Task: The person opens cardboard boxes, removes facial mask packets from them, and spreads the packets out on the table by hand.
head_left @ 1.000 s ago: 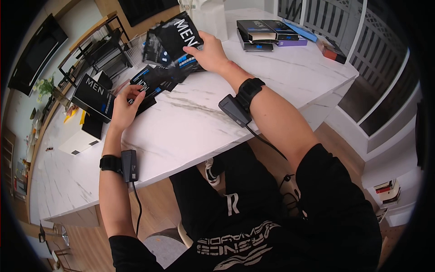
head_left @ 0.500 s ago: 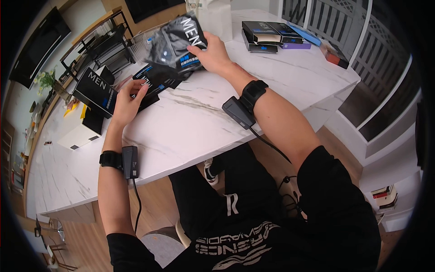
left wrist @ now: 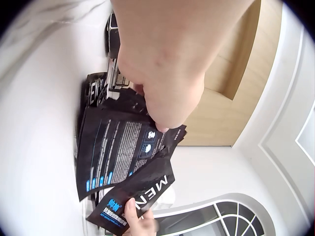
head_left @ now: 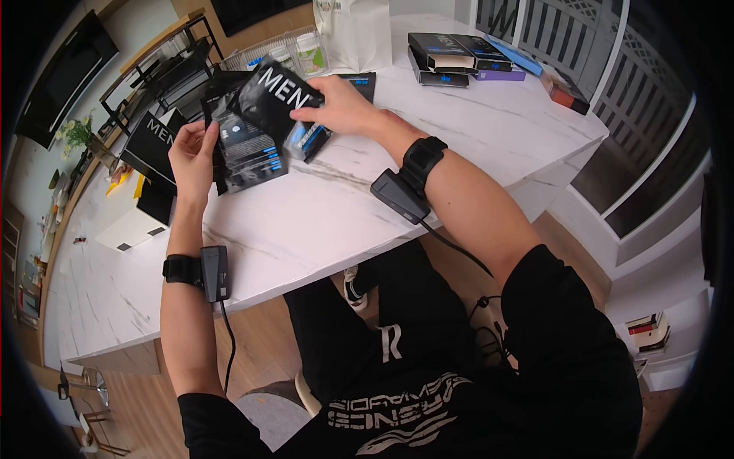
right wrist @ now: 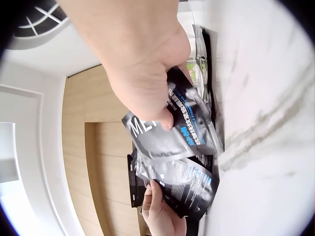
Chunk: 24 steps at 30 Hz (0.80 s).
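Note:
Black foil sachets printed "MEN" are in both hands. With thumb and fingers, my left hand (head_left: 191, 157) pinches several sachets (head_left: 251, 157) by their left edge, small back print facing me. My right hand (head_left: 345, 105) grips another sachet (head_left: 274, 96) by its right side, thumb on its front; it overlaps the left hand's sachets in the head view. The left wrist view shows this front sachet (left wrist: 133, 196) tilted before the fanned ones (left wrist: 115, 147). A black "MEN" box (head_left: 153, 138) stands just left of my left hand.
A white box (head_left: 134, 223) lies at the left. Behind the hands are a wire basket with bottles (head_left: 310, 55), a white paper bag (head_left: 355, 34) and a black rack (head_left: 180, 80). Black boxes (head_left: 440, 50) and a purple box (head_left: 501, 76) are stacked at the back right.
The right hand has come down and left with its sachet, toward the left hand. The left hand has lifted sachets from the table, and they now face me upright. The bottles have come into view.

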Each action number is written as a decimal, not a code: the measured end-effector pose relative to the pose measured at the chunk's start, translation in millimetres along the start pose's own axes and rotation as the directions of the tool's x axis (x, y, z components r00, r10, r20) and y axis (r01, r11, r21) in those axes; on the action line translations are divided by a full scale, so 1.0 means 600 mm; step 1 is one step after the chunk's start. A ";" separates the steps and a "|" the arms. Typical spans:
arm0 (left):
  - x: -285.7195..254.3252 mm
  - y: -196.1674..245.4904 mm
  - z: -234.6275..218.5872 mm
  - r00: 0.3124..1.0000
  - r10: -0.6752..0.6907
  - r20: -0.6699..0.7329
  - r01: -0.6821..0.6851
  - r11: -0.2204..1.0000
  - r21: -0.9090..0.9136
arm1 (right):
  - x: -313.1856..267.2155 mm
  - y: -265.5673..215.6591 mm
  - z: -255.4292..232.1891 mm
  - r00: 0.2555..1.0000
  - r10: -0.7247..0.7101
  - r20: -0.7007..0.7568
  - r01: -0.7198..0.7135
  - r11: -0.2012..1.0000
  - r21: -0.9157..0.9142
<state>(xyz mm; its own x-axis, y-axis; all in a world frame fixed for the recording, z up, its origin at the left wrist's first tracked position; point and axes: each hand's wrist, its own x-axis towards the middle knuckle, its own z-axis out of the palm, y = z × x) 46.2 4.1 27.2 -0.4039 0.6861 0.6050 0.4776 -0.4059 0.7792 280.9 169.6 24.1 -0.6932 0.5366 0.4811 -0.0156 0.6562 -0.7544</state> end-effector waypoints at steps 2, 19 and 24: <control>0.001 -0.002 -0.008 0.985 0.033 -0.169 -0.012 0.993 0.118 | -0.002 -0.004 -0.001 0.992 -0.038 -0.116 0.030 0.997 -0.072; -0.025 0.046 0.033 0.986 -0.082 0.147 0.087 0.996 -0.027 | -0.017 -0.039 0.029 0.979 -0.010 0.204 0.002 0.999 0.039; -0.024 0.042 0.025 0.859 -0.274 0.433 0.403 0.882 -0.243 | 0.006 -0.016 0.020 0.970 -0.096 -0.225 0.137 0.975 0.176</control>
<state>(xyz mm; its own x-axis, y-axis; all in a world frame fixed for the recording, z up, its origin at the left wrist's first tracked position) 76.0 -6.9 35.4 -0.1398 0.9618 0.2355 0.0688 -0.2279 0.9713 269.8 158.7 27.5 -0.5084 0.5767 0.6395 -0.2374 0.6199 -0.7479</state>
